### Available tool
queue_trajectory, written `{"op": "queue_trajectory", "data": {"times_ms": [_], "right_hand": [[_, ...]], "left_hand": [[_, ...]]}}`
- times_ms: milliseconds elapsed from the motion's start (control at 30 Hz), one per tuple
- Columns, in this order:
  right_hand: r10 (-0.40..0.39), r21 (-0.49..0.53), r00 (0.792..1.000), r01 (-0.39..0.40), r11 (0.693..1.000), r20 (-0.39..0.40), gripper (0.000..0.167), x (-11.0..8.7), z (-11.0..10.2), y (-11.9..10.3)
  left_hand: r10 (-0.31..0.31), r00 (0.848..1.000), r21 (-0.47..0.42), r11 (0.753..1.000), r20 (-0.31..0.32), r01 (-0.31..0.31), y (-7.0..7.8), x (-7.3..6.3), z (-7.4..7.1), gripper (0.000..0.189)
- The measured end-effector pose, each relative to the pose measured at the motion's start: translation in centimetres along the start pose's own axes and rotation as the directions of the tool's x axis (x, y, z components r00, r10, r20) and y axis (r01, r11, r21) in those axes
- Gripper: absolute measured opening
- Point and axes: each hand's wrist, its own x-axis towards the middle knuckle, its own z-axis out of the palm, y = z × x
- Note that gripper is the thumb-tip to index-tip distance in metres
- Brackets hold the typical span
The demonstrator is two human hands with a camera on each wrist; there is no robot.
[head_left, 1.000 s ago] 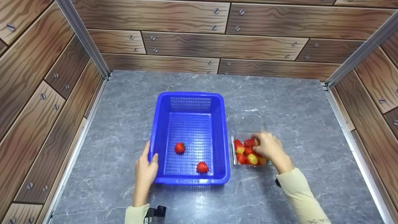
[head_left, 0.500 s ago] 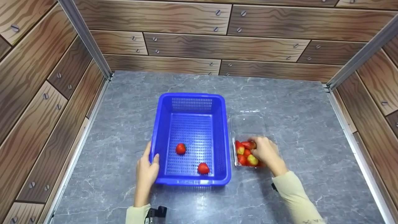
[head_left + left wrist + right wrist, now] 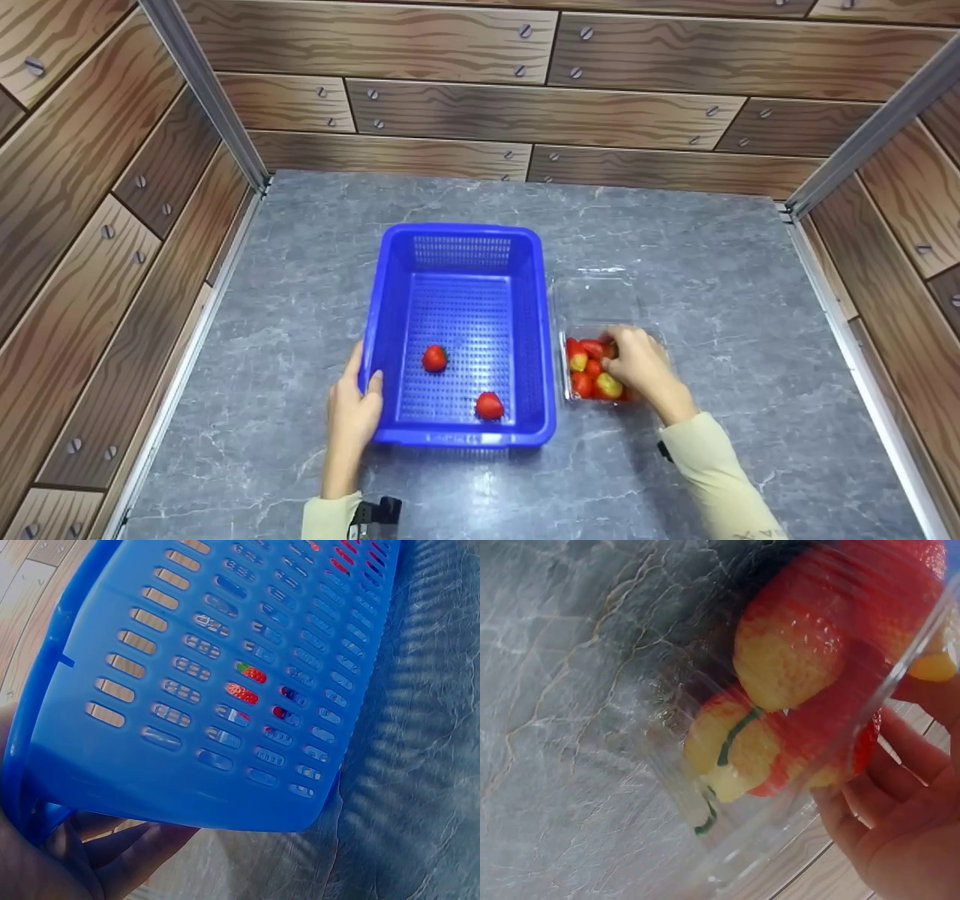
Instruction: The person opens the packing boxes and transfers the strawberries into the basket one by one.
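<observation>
On the left, my left hand [image 3: 356, 405] grips the side rim of a blue plastic basket [image 3: 547, 337], its thumb over the edge and its fingers outside. Two red strawberries lie on the basket floor, one near the middle [image 3: 434, 358] and one near the front [image 3: 490, 406]. My right hand [image 3: 637, 367] reaches into a clear plastic box [image 3: 566, 390] of red and yellow strawberries [image 3: 609, 385]. Its thumb and fingers close around a strawberry [image 3: 866, 742] at the box's right side, partly hidden by the hand.
The clear box's lid [image 3: 596, 296] lies open behind it, next to the basket's right wall. Grey marbled tabletop [image 3: 712, 300] surrounds both containers. Wood-patterned walls [image 3: 450, 105] enclose the back and sides.
My right hand has come slightly nearer and lower over the clear box, its fingers staying among the strawberries. My left hand keeps its grip on the basket, which stands in the same place.
</observation>
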Motion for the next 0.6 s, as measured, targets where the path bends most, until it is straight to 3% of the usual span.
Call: {"op": "queue_trajectory", "data": {"times_ms": [233,600], "right_hand": [[-0.051,-0.010,0.998,0.051,0.999,0.032,0.047,0.2,1.0,-0.1],[-0.130,-0.029,0.991,0.129,0.991,-0.037,0.026,0.3,1.3,0.0]], "left_hand": [[-0.001,1.000,0.005,1.000,-0.002,0.001,-0.1,-0.1,0.0,0.059],[0.003,1.000,0.003,1.000,-0.012,-0.003,0.0,-0.1,-0.1,0.059]]}}
